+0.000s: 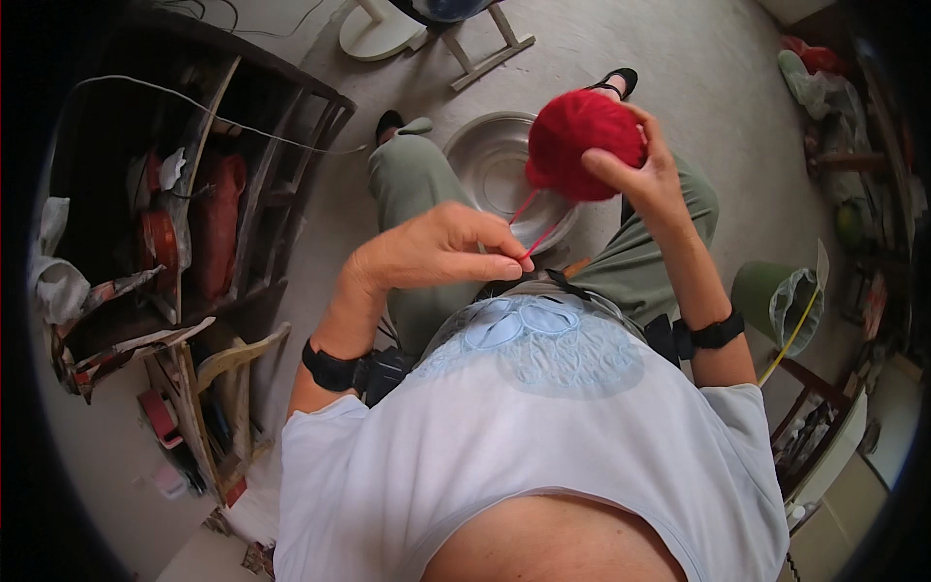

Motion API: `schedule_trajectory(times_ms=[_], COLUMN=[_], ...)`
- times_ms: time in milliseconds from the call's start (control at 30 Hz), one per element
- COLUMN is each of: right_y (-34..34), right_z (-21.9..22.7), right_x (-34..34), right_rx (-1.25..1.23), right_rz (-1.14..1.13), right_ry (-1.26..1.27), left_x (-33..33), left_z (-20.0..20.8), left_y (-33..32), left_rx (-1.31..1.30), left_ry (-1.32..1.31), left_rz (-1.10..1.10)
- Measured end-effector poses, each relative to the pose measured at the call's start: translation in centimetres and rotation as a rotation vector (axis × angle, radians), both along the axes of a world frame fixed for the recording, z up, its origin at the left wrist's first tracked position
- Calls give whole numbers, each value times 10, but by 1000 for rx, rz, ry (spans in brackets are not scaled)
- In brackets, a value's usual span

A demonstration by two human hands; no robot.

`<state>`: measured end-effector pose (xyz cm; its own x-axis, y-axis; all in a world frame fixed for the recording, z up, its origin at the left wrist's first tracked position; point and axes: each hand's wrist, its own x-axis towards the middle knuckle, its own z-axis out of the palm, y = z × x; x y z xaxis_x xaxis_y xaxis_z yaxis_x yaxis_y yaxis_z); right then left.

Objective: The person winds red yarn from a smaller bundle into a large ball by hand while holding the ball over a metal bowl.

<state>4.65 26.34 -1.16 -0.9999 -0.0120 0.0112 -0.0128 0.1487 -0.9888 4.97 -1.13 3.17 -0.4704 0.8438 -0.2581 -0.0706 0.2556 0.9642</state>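
A big ball of red yarn (580,136) is held up in my right hand (645,179), the thumb on its near side and the fingers round its right side. Lower and to the left, my left hand (451,244) pinches a strand of red yarn (546,236) between thumb and fingertips. Two lengths of the strand run between the ball and that pinch. Below the ball, a wide metal basin (475,165) stands on the floor between my legs, partly hidden by the ball and my left hand.
Dark wooden shelving (291,194) with odds and ends stands at the left, a thin white cable (218,114) across it. A green bin (761,291) with a plastic liner and a yellow stick is at my right. Beyond the basin are a white round base (378,34) and a wooden stand (495,53).
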Motion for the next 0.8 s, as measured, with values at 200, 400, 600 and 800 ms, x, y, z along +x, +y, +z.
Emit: schedule_trajectory(times_ms=[200,400,600,800], right_y=[-8,-1,11,7], right_z=[16,19,7,18], right_x=[19,23,29,8], right_rx=[-15,-291,-430,-765], right_rz=[379,616,601,143], right_ry=[-266,-470,-388,-221], left_x=[-34,-42,-20,1], left_z=[18,-18,-76,-65], left_y=[2,14,9,10], left_rx=[175,204,122,-38], left_ry=[111,-83,-195,-244], left_rz=[129,246,372,254])
